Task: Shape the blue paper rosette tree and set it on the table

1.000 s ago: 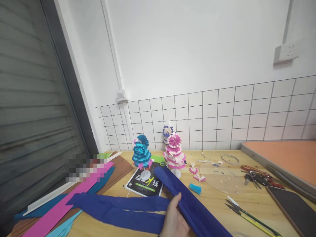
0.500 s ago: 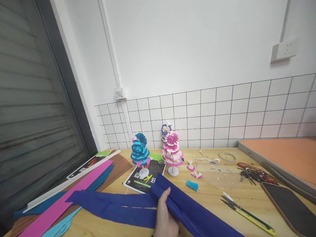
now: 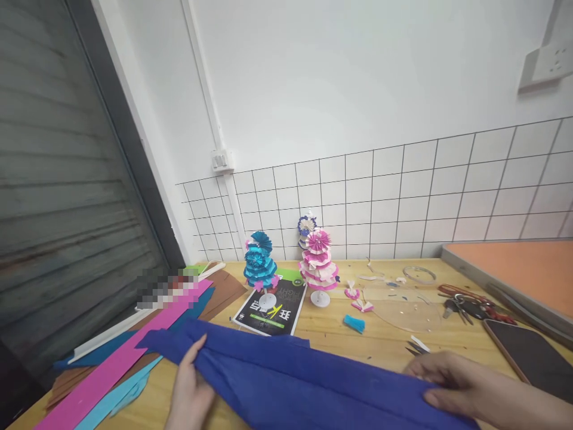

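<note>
A long sheet of dark blue crepe paper (image 3: 286,379) lies across the front of the wooden table (image 3: 326,328). My left hand (image 3: 190,391) pinches its left part, thumb on top of the paper. My right hand (image 3: 452,382) rests on the sheet's right end, fingers bent over the edge and gripping it. The paper is stretched between the two hands.
Behind the sheet stand a blue paper tree (image 3: 259,269) and a pink-and-white paper tree (image 3: 317,266), beside a black booklet (image 3: 271,310). Pink, teal and brown paper strips (image 3: 129,352) lie left. Scissors (image 3: 416,346), keys (image 3: 461,306), a clear plastic sheet (image 3: 403,310) and a dark tablet (image 3: 532,358) lie right.
The folded blue strip has been spread into a wide sheet. My left hand moved left along it, and my right hand came into view, taking hold of its right end.
</note>
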`<act>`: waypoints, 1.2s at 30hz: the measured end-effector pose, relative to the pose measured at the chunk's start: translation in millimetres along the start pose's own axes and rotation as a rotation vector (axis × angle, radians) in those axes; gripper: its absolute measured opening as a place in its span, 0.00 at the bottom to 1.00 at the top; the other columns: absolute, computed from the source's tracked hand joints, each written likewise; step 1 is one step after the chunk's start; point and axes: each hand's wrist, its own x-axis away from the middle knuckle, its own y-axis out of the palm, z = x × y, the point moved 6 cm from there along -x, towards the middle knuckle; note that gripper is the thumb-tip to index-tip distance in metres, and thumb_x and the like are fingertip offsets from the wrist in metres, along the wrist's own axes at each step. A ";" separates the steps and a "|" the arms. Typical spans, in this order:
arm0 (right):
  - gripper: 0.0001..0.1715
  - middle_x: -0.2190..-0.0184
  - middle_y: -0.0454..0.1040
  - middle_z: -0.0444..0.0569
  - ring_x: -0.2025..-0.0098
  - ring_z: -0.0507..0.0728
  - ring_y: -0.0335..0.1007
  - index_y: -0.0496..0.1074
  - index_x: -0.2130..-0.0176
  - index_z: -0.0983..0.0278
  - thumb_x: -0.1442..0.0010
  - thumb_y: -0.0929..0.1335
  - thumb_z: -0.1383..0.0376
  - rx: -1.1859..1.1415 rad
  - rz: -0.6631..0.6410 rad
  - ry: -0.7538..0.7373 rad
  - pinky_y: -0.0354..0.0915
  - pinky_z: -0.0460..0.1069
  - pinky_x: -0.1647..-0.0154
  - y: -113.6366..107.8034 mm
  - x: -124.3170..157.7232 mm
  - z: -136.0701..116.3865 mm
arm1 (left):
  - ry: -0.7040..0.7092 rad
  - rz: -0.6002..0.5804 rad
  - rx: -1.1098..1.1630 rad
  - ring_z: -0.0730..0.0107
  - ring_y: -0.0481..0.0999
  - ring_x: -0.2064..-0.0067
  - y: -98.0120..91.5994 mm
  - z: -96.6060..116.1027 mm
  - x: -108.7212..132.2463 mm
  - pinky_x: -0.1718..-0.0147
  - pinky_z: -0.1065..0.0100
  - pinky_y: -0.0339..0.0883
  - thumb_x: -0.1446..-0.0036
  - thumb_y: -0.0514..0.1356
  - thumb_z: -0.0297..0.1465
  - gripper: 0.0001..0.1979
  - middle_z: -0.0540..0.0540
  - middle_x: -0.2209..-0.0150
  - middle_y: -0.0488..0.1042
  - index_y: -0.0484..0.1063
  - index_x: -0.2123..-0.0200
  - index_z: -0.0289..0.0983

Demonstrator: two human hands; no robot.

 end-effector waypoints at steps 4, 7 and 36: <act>0.14 0.64 0.78 0.46 0.62 0.57 0.73 0.74 0.61 0.62 0.44 0.65 0.58 -0.021 -0.287 -0.105 0.66 0.48 0.64 20.2 -46.8 -37.0 | 0.022 0.037 -0.015 0.67 0.77 0.73 -35.1 30.9 -26.7 0.62 0.61 0.73 0.48 0.54 0.23 0.08 0.51 0.75 0.77 0.71 0.66 0.35; 0.15 0.64 0.78 0.46 0.62 0.57 0.73 0.73 0.60 0.63 0.43 0.63 0.59 0.093 -0.199 -0.135 0.66 0.47 0.65 26.8 -75.8 -28.1 | -0.008 0.035 -0.007 0.67 0.77 0.71 -55.4 42.0 -43.9 0.61 0.61 0.73 0.46 0.53 0.23 0.08 0.48 0.72 0.77 0.72 0.66 0.34; 0.17 0.76 0.75 0.51 0.74 0.58 0.71 0.71 0.70 0.64 0.44 0.57 0.76 1.120 0.265 -0.349 0.59 0.49 0.74 11.8 -94.6 -17.7 | 0.657 -0.486 -1.249 0.49 0.74 0.57 -24.5 -20.2 -18.5 0.52 0.54 0.65 0.59 0.64 0.47 0.14 0.41 0.63 0.78 0.79 0.73 0.45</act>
